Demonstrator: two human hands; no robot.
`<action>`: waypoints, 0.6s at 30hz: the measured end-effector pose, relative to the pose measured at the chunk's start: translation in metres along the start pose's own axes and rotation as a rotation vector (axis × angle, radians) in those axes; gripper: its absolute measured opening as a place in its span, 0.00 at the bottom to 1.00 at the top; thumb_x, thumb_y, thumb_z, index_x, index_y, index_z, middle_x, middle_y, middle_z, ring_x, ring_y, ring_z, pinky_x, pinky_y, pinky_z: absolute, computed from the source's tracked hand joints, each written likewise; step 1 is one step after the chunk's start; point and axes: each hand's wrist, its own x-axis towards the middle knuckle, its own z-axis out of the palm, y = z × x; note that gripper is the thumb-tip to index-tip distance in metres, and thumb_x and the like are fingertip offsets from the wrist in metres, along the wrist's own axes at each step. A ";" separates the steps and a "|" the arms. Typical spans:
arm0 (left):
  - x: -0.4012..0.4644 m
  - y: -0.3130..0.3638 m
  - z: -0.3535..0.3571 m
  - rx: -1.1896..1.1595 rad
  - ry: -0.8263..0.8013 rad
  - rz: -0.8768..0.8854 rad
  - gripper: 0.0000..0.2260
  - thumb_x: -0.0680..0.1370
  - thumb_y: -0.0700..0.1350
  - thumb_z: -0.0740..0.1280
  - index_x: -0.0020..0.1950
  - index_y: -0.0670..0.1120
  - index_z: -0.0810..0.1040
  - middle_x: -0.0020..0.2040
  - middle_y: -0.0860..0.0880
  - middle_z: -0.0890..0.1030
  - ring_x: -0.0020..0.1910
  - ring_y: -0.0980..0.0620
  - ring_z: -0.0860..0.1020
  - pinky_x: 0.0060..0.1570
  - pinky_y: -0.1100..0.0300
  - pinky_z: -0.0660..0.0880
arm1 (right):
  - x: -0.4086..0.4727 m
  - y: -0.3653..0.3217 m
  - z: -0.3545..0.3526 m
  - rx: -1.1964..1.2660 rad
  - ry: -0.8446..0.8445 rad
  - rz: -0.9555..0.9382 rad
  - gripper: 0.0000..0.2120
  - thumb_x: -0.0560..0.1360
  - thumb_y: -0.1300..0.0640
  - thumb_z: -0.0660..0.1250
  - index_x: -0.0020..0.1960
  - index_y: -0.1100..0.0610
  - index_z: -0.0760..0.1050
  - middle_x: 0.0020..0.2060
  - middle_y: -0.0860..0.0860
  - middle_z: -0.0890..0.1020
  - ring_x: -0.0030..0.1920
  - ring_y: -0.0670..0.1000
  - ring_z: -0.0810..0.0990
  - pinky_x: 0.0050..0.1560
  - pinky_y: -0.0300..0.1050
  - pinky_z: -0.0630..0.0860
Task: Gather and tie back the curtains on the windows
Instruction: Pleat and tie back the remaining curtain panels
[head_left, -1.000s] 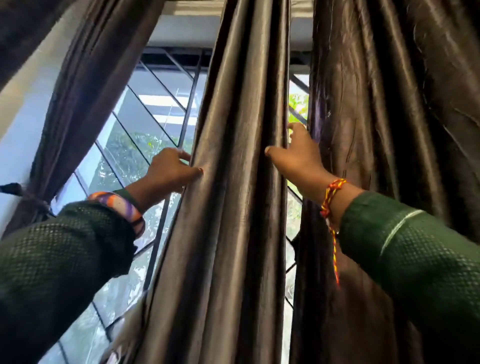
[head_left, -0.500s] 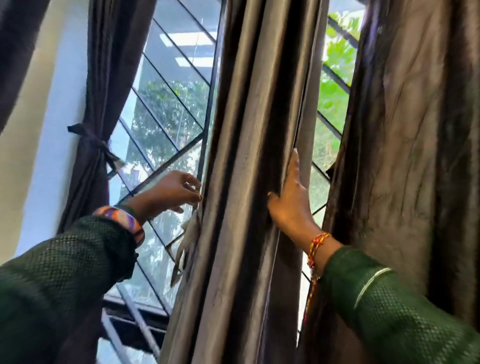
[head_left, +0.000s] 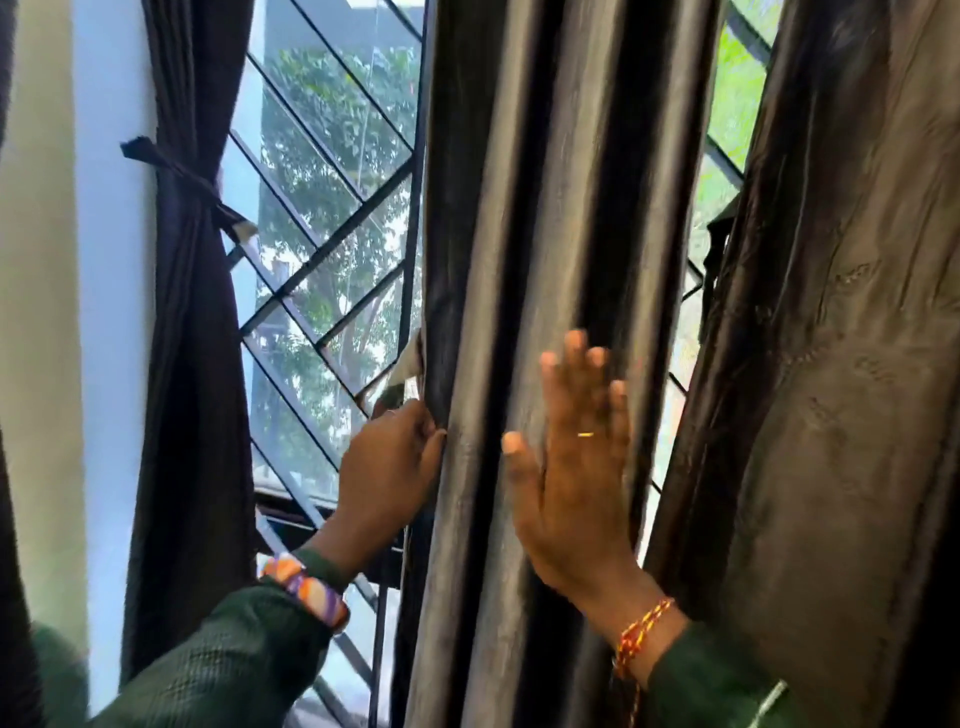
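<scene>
Middle curtain (head_left: 545, 260) hangs loose between the window panes, not yet bunched. Right hand (head_left: 576, 467) is laid flat on its folds, fingers spread; left hand (head_left: 389, 462) pinches the left edge. Folds could slip from the flat palm, so gathering may be lost.

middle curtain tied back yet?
No. The middle curtain hangs loose with no tie; the left hand grips its edge and the right hand lies flat on it.

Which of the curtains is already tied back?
The far-left curtain by the wall: a dark tie cinches it. The middle curtain, touched by both hands, and the right curtain hang loose.
</scene>
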 end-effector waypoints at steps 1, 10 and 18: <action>-0.005 0.000 0.004 -0.015 -0.019 -0.044 0.09 0.70 0.50 0.64 0.42 0.44 0.75 0.37 0.43 0.80 0.38 0.40 0.79 0.35 0.53 0.72 | -0.009 -0.004 -0.001 -0.002 -0.050 -0.063 0.25 0.79 0.55 0.54 0.74 0.60 0.54 0.74 0.52 0.58 0.76 0.49 0.50 0.76 0.50 0.48; -0.017 -0.006 0.025 0.078 -0.214 -0.159 0.28 0.74 0.42 0.66 0.72 0.57 0.64 0.71 0.32 0.58 0.57 0.36 0.75 0.54 0.53 0.73 | -0.053 -0.030 -0.011 0.081 -0.495 0.331 0.38 0.77 0.53 0.62 0.77 0.56 0.42 0.76 0.56 0.57 0.73 0.52 0.64 0.69 0.41 0.63; -0.039 -0.005 -0.014 -0.359 -0.192 -0.016 0.18 0.69 0.37 0.57 0.53 0.37 0.82 0.30 0.42 0.79 0.28 0.62 0.76 0.32 0.69 0.68 | -0.072 -0.037 0.033 0.051 -0.521 0.719 0.45 0.74 0.60 0.59 0.72 0.48 0.26 0.67 0.64 0.71 0.63 0.61 0.74 0.62 0.54 0.72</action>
